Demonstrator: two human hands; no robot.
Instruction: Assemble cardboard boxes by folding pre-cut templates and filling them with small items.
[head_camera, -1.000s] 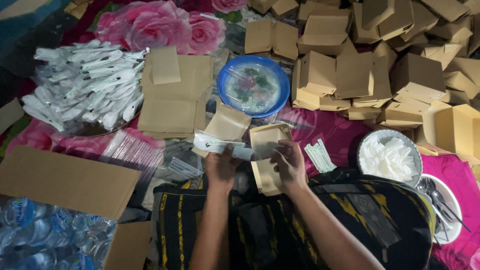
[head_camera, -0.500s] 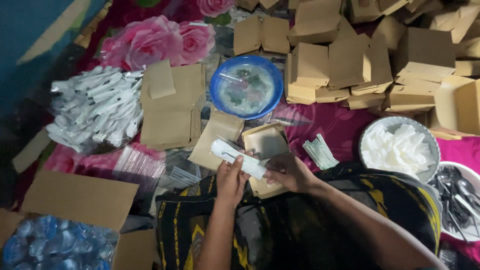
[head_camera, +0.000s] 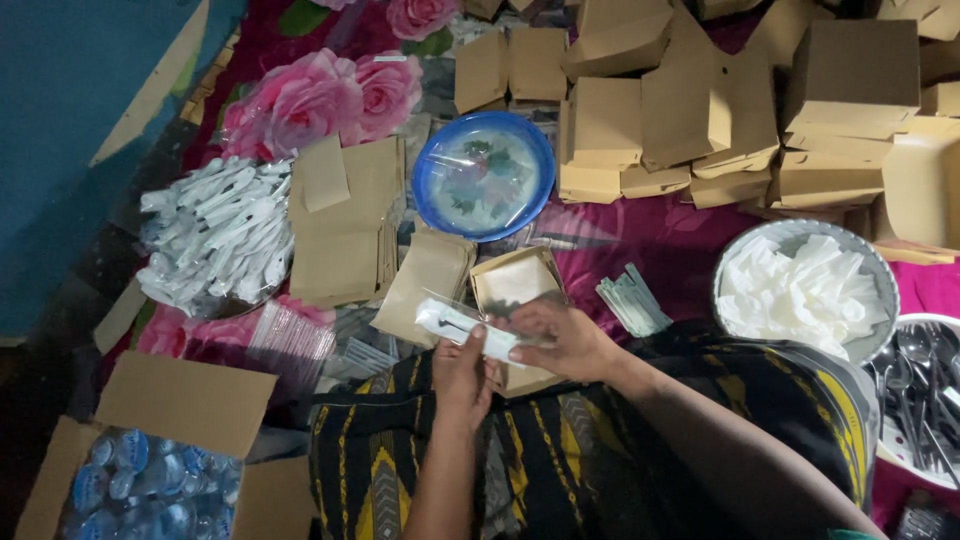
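Item: clear plastic sachet, long and flat, white cutlery showing inside, glossy wrap. Location: held level over the open brown paper box, above the lap. Left hand pinches its near edge, fingers closed on it; right hand grips the other end. Adjacent: blue bowl, heap of white sachets.

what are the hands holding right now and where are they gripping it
Both hands hold a clear-wrapped white cutlery packet over the open brown box: the left hand pinches its middle, the right hand its right end.
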